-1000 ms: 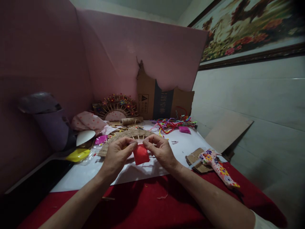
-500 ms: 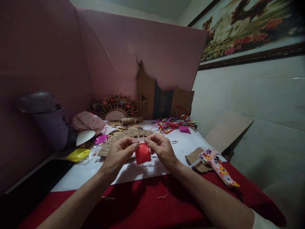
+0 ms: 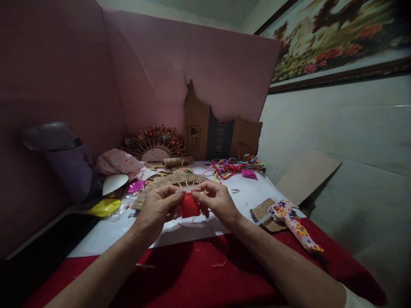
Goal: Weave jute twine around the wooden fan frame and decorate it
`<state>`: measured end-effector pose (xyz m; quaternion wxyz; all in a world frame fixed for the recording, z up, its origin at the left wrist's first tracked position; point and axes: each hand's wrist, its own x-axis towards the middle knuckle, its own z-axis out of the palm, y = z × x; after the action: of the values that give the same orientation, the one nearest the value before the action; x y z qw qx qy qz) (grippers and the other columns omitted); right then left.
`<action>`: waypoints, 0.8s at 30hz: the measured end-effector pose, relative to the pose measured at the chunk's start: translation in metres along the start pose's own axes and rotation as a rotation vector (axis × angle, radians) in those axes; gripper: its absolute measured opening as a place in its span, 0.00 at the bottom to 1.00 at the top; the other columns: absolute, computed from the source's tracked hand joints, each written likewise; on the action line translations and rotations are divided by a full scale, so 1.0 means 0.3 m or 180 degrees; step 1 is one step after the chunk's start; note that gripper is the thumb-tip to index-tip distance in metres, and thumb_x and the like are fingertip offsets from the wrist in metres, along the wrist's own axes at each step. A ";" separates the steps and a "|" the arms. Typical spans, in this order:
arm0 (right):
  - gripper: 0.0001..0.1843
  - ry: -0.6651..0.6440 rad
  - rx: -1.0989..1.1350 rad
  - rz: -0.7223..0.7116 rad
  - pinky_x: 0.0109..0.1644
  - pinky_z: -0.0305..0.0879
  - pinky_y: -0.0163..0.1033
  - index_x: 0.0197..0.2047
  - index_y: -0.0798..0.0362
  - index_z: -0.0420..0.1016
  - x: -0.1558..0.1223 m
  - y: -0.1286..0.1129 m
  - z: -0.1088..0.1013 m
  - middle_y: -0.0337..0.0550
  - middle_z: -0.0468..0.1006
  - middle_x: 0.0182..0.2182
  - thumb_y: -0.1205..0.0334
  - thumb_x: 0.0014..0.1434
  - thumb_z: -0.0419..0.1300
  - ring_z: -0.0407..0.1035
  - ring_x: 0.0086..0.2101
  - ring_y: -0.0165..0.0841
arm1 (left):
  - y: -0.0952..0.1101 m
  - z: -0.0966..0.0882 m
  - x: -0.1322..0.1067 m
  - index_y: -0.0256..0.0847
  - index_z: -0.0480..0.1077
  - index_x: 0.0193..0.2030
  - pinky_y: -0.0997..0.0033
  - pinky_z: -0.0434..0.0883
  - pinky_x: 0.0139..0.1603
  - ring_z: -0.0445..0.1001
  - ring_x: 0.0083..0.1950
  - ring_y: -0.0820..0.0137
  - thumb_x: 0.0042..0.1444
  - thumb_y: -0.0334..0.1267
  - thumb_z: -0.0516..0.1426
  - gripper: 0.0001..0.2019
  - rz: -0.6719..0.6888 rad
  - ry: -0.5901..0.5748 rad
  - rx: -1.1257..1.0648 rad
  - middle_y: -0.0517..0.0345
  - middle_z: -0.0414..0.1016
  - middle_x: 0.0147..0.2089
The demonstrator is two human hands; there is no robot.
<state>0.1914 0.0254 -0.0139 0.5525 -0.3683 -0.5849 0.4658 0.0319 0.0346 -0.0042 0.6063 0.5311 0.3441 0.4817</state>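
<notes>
Between my two hands hangs a small red packet (image 3: 190,206) with a clear plastic strip along its top. My left hand (image 3: 159,208) pinches its upper left side, thumb in front. On the upper right, my right hand (image 3: 218,202) pinches it the same way. Just behind the packet lies a woven twine arch (image 3: 167,181) with thin sticks along its inner edge, partly hidden by my hands. White paper (image 3: 205,229) is spread beneath, over a red cloth (image 3: 192,273).
At left are a yellow packet (image 3: 105,207), a magenta packet (image 3: 136,187) and a purple container (image 3: 69,167). Colourful pipe cleaners (image 3: 229,166) lie at the back before torn cardboard (image 3: 221,132). A flower-patterned glue gun (image 3: 293,222) rests on cardboard at right.
My fingers have shifted on the red packet, and its clear top strip shows more. The packet sits slightly further left and higher.
</notes>
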 end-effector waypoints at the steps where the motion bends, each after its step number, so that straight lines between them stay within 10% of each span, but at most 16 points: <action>1: 0.13 0.0016 0.0016 -0.0005 0.13 0.54 0.27 0.29 0.57 0.71 -0.001 -0.001 0.001 0.31 0.66 0.12 0.55 0.47 0.64 0.57 0.12 0.22 | -0.001 -0.001 0.002 0.36 0.67 0.25 0.83 0.51 0.15 0.55 0.14 0.82 0.44 0.40 0.62 0.10 0.0006 -0.0024 -0.0005 0.67 0.62 0.13; 24: 0.10 -0.0140 0.0701 0.0074 0.21 0.64 0.31 0.27 0.57 0.71 0.003 0.012 -0.004 0.34 0.71 0.15 0.60 0.46 0.66 0.63 0.16 0.24 | -0.005 -0.003 0.000 0.35 0.72 0.29 0.82 0.51 0.13 0.58 0.13 0.81 0.44 0.41 0.63 0.11 -0.0065 -0.0026 0.0031 0.64 0.65 0.14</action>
<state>0.1920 0.0276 -0.0172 0.5712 -0.3018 -0.5378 0.5416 0.0314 0.0349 -0.0059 0.6099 0.5325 0.3493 0.4716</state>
